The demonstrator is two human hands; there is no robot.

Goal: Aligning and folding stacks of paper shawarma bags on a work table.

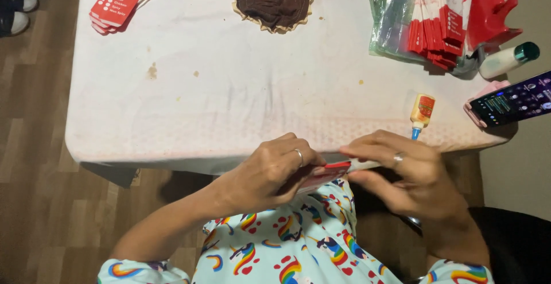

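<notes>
Both hands meet just below the near edge of the white table (229, 89). My left hand (270, 172) and my right hand (410, 172) together grip a flat red and white paper sleeve (333, 172), held edge-on above my lap. Each hand wears a ring. Just beyond my right hand, a small glue bottle (422, 115) with a blue tip lies on the table.
A stack of red and white sleeves (123, 0) lies far left. A plastic bag with more sleeves (430, 26) and a red holder (493, 8) are far right. A brown round mat (274, 0), a white tube (508, 60) and a phone (513, 100) also rest there.
</notes>
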